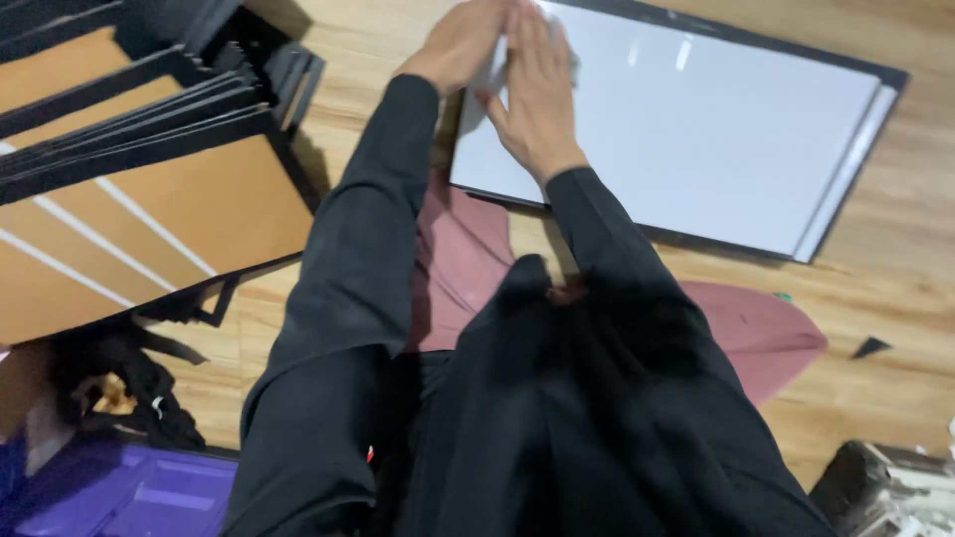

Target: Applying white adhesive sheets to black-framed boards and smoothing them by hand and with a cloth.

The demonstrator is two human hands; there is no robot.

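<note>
Nearest the camera, black long sleeves and a dark garment fill the lower frame, with dusty-pink trousers (766,333) showing at the knees, on the near side of the large white sheet in a thin black frame (716,129) that lies flat on the pale wooden plank floor (895,288). At the bottom left, well away from that framed sheet, sits a purple plastic bin (129,492), and above it a tangle of black straps (119,383). A small black scrap (871,346) lies on the floor near the sheet's near right corner.

Further out, to the left of the framed sheet, a leaning stack of brown boards with black edging (149,189) fans across the floor.

Farthest, both hands rest on the framed sheet's left end. The left hand (460,45) lies palm down with fingers stretched flat, at the sheet's far left corner. The right hand (537,94) is spread flat too, pressing on the white surface just beside the left, the two touching or overlapping. Something pale seems to sit between them, perhaps a cloth or a fold of film, but motion blur hides it. Neither hand curls around anything.
</note>
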